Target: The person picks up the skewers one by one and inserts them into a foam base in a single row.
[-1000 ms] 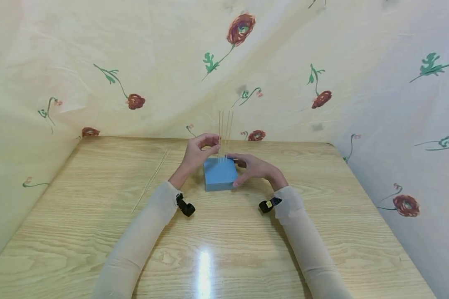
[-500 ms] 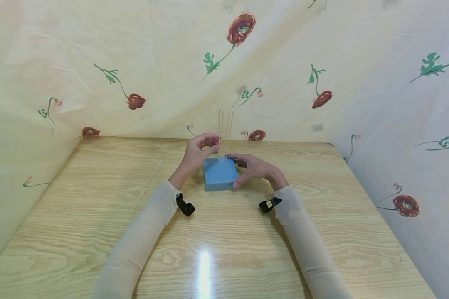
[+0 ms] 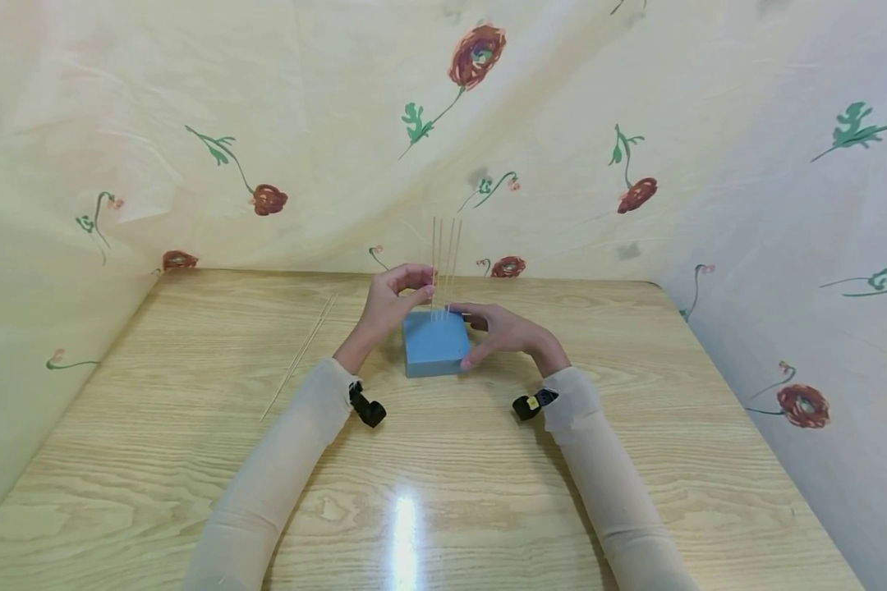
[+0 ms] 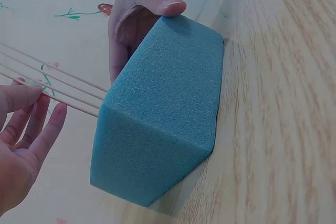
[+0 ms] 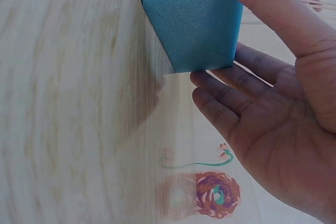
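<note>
A blue foam block [image 3: 436,346] sits on the table, with several thin wooden skewers [image 3: 453,254] standing upright along its far edge. My left hand [image 3: 388,302] pinches the leftmost skewer [image 4: 79,107] between thumb and fingertips, above the block's top. From the right side, my right hand [image 3: 508,331] grips the block, thumb at the near corner and fingers toward the back. In the right wrist view the fingers touch the foam block [image 5: 197,27] at its side. How deep the skewers go into the foam is hidden.
Loose skewers [image 3: 296,361] lie on the wooden table [image 3: 443,460] left of the block, beside the left forearm. A flower-patterned cloth [image 3: 325,164] hangs behind the table and along its sides. A black camera is strapped to each wrist.
</note>
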### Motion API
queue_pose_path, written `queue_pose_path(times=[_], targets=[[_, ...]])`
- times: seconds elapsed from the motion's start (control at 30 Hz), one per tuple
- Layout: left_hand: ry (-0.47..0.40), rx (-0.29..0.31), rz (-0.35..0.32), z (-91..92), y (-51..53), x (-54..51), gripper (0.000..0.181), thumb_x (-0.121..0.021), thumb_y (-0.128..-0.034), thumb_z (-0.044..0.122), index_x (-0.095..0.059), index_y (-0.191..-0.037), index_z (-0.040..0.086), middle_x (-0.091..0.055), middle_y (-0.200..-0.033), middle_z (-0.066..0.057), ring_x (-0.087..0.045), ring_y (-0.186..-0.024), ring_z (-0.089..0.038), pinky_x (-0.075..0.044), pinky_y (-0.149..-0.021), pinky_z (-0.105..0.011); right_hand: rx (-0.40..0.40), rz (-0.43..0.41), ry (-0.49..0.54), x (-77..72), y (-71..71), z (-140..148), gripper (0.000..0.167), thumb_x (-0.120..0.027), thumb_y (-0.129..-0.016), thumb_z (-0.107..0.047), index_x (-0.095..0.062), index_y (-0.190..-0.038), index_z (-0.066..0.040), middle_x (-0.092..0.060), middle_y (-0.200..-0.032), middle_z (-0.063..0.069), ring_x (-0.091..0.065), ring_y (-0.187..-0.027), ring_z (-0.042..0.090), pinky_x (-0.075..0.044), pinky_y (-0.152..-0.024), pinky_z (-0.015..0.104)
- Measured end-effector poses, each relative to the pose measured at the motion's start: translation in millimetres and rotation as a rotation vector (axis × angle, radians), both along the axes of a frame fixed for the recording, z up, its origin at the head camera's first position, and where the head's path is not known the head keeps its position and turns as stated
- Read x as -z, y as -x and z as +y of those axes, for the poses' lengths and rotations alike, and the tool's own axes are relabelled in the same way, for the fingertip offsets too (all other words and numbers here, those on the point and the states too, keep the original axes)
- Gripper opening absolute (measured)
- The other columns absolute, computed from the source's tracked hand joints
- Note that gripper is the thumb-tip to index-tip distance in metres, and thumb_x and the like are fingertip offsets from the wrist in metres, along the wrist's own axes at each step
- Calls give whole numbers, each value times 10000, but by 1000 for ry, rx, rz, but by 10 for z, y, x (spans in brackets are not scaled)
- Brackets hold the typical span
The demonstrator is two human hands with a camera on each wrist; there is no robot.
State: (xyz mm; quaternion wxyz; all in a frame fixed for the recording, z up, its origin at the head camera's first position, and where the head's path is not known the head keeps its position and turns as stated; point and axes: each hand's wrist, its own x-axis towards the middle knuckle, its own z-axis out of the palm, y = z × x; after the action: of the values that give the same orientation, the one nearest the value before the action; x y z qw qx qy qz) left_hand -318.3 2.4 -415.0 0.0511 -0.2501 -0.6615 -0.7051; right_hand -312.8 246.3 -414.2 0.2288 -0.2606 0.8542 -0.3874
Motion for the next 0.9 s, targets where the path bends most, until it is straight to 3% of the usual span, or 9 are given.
queue_pose_path(times=[0.37,0.73,0.9], targets=[[-2,6,-8,-8,-1,1,270,-681,-949,-17,-647,-1186,-142,-640,-1084,-379,-668,-859,-64,-632,-773,-273,13,-22,7,-18,-15,-14,1064,-925,-753,-180,-294,-1605,-82,-298,-1665,137,-304,-1530,372,-271,-1256,512],[8,-15,-8,-3,-1,-1,230,-689,-938,-29,-678,-1158,-96,-694,-1009,-241,-677,-851,-73,-636,-770,-295,4,-20,13,-11,-1,-12,1061,-920,-757,-169,-289,-1604,-70,-292,-1667,143,-300,-1532,368,-271,-1256,513],[0,-11,-10,1,-2,-1,232,-691,-935,-34,-681,-1157,-99,-683,-1017,-280,-675,-850,-91,-636,-765,-293,-1,-15,16,-13,1,-4,1061,-921,-759,-180,-289,-1602,-59,-293,-1665,152,-301,-1528,384,-270,-1254,523]])
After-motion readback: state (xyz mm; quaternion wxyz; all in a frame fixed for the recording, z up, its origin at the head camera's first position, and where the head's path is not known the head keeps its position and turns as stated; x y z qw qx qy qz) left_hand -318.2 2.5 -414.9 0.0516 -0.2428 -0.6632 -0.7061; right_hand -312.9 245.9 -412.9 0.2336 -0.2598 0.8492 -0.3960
